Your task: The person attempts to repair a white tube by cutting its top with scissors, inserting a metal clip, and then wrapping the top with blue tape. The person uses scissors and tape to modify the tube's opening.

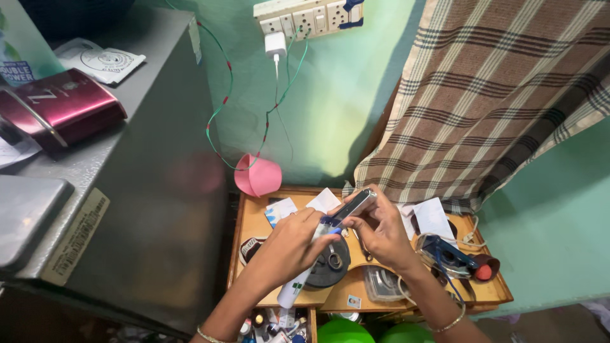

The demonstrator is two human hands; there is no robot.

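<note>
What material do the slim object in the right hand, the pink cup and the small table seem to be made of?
Slim object: apparently metal or glossy plastic; its edge glints silver.
Pink cup: probably plastic, with an even, matte colour.
Small table: seemingly wood or laminate, orange-brown, smooth, with a raised rim.

Both forearms are bare, without sleeves. The left hand wears a thin metal bangle at the wrist; the right hand wears a matching slim bangle.
</note>
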